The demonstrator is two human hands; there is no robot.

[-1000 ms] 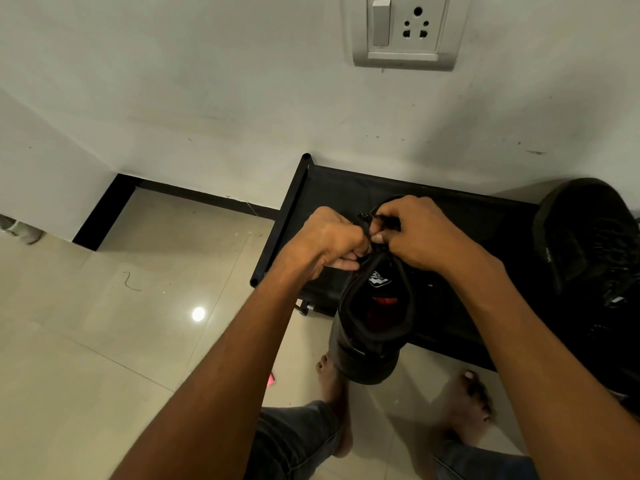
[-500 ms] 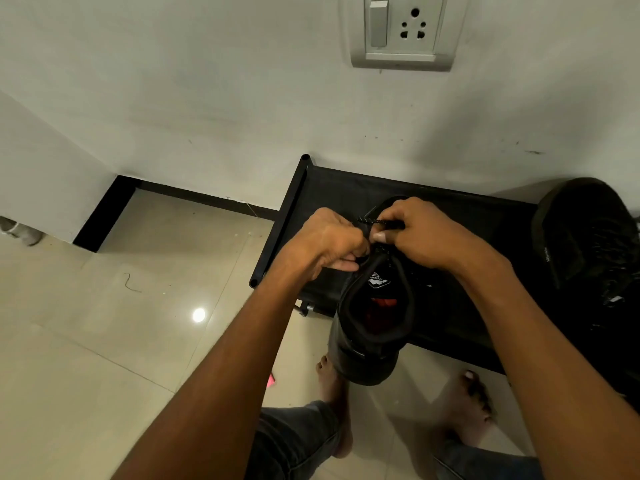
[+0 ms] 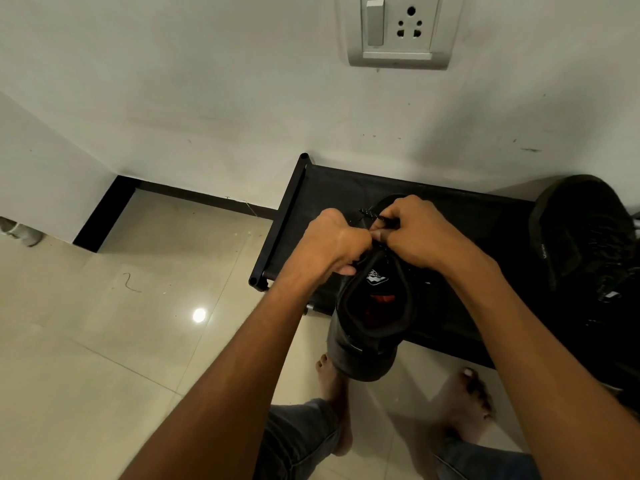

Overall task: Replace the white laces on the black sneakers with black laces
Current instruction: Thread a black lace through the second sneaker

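A black sneaker (image 3: 367,327) stands heel toward me at the front edge of a black shoe rack (image 3: 311,202), its opening and white tongue label in view. My left hand (image 3: 332,240) and my right hand (image 3: 419,233) meet over its tongue, fingers curled. Both pinch a black lace (image 3: 369,213), whose speckled ends stick up between them. The eyelets are hidden under my hands. A second black sneaker (image 3: 588,237) lies on the rack at the right. No white lace is in view.
The rack stands against a white wall with a switch and socket plate (image 3: 398,32) above. Beige floor tiles spread to the left, with a small dark squiggle (image 3: 130,282) on them. My bare feet (image 3: 464,403) stand just below the rack.
My hands have stayed over the shoe's tongue. The lace ends between them have shifted slightly as my fingers work them.
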